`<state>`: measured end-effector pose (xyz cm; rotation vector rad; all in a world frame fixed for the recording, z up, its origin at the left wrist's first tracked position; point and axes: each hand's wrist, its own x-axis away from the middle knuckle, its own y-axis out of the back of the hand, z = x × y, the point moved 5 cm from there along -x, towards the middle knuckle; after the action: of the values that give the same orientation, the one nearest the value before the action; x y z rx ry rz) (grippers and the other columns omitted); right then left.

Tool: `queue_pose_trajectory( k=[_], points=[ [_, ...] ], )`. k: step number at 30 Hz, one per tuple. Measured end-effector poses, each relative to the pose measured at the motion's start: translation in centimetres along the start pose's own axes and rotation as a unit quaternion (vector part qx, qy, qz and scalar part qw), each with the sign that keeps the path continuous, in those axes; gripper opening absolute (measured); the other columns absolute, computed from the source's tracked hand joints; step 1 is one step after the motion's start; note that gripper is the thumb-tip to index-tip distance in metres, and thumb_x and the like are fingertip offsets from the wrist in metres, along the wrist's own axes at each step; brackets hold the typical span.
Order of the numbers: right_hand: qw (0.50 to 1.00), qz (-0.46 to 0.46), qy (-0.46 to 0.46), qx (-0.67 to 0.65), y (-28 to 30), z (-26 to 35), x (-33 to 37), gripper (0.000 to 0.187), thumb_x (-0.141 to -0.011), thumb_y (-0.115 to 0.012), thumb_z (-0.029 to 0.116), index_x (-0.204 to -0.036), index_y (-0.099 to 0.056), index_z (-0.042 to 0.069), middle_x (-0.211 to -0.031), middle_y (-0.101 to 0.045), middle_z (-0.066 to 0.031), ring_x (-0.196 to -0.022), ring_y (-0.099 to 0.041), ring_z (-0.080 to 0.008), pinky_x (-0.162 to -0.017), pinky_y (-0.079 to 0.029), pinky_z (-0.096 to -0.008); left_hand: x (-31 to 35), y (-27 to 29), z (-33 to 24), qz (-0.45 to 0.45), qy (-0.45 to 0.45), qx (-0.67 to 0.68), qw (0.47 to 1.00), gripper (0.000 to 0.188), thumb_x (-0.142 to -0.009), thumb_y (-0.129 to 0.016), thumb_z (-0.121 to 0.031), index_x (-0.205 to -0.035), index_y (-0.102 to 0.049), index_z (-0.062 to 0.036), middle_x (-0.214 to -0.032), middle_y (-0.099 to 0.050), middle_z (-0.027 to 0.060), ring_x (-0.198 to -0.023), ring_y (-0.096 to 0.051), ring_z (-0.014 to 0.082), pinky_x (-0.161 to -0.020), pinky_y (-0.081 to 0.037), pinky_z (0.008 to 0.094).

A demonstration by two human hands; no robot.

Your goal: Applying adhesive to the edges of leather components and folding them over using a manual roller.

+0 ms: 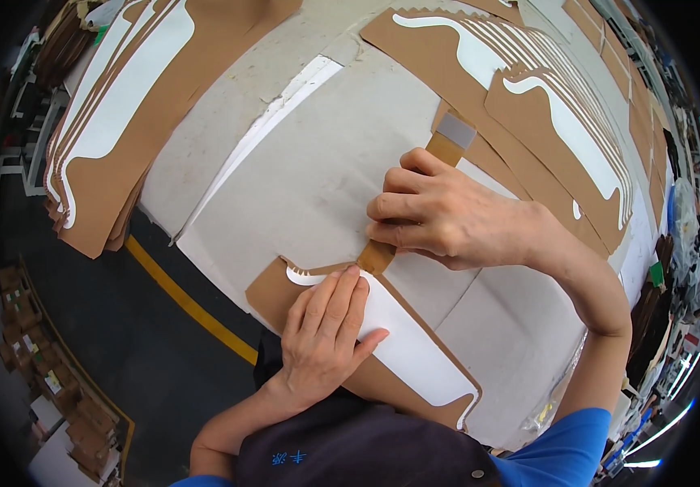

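Head view: scraper (415, 199) in right hand (447, 219) runs lower-left to upper-right.

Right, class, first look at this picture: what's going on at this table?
A person is working at a grey-covered table. The left hand lies flat on a brown cardboard piece with a white shaped strip, pinning it down. The right hand grips a flat wooden stick with a grey tip, its lower end against the piece. Stacks of similar pieces lie around.

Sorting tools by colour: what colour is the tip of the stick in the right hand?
Grey tip on a brown stick, head view.
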<state>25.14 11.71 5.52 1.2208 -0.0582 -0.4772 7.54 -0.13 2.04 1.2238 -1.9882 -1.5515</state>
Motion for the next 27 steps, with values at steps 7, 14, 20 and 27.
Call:
queue_pose_trajectory(
  k=[7,14,20,27],
  points=[
    [0.998,0.045,0.031,0.006,0.3,-0.3,-1.5,0.008,-0.075,-0.078,0.007,-0.083,-0.077,0.007,-0.09,-0.057,-0.0001,-0.095,-0.055,-0.019,-0.092,-0.042,-0.0354,-0.4,0.7,-0.1,0.002,0.01,-0.055,0.998,0.052,-0.101,-0.066,-0.043,-0.133,-0.068,-0.0012,-0.139,-0.065,0.013,-0.126,-0.061,0.0284,-0.102,-0.049,0.0415],
    [0.995,0.079,0.062,-0.005,0.2,-0.5,-3.4,0.005,-0.077,-0.076,0.007,-0.075,-0.078,0.011,-0.087,-0.057,0.0018,-0.096,-0.055,-0.0183,-0.089,-0.04,-0.0338,0.8,0.0,0.4,-0.016,0.016,-0.014,1.0,0.055,-0.092,-0.076,-0.039,-0.131,-0.071,-0.0002,-0.143,-0.062,0.016,-0.126,-0.057,0.0321,-0.101,-0.046,0.0455],
    [0.993,0.083,0.084,-0.004,0.0,-0.4,-4.8,0.008,-0.076,-0.076,0.009,-0.069,-0.076,0.012,-0.092,-0.063,0.003,-0.097,-0.055,-0.0181,-0.087,-0.041,-0.0335,0.6,0.6,0.8,-0.026,0.016,-0.013,0.999,0.053,-0.089,-0.08,-0.037,-0.128,-0.072,-0.0018,-0.137,-0.064,0.0151,-0.121,-0.062,0.0334,-0.1,-0.05,0.0447],
    [0.992,0.075,0.097,0.024,-0.3,0.4,-6.3,0.013,-0.073,-0.079,0.014,-0.063,-0.071,0.012,-0.093,-0.065,0.0032,-0.097,-0.056,-0.018,-0.087,-0.041,-0.033,1.1,1.0,1.5,-0.062,0.004,0.038,0.997,0.043,-0.085,-0.084,-0.025,-0.121,-0.075,-0.0022,-0.137,-0.065,0.0132,-0.12,-0.063,0.0301,-0.091,-0.053,0.0419]
  ],
)
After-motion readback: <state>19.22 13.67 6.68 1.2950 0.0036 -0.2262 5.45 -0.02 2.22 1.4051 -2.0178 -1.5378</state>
